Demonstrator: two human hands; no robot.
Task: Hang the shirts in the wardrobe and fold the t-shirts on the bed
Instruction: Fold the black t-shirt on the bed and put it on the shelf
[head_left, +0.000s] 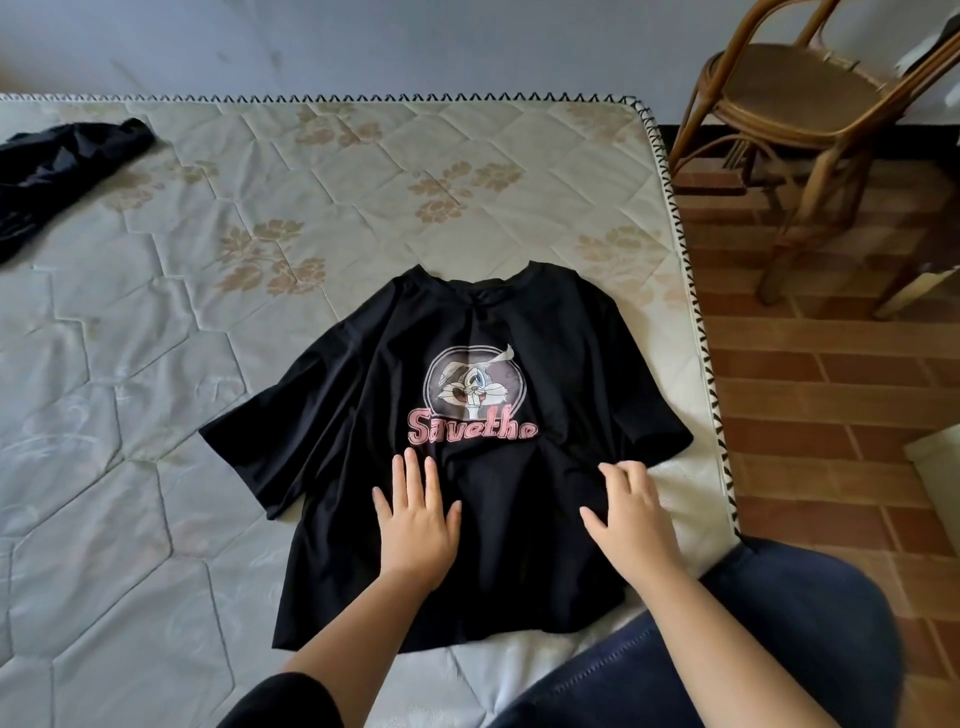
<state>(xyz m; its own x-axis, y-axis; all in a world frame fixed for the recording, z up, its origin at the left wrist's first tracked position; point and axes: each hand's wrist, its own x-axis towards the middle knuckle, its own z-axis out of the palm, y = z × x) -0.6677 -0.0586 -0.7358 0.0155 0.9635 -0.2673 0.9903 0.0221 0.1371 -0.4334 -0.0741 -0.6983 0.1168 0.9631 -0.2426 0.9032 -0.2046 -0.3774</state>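
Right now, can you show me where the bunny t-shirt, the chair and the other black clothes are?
T-shirt (483, 387): head view, on the bunny print on its chest.
Chair (795, 85): head view, on its woven seat.
Black clothes (57, 161): head view, on the middle of the crumpled heap.

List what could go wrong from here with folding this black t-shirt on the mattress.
1. The black t-shirt lies close to the mattress's right edge; its right sleeve almost reaches the edge, so a sideways fold might push cloth over it.
2. Wrinkles gather near the right hand; folding now would likely press them in.
3. The left hand lies flat on the lower front; dragging it may bunch the fabric or skew the printed graphic.
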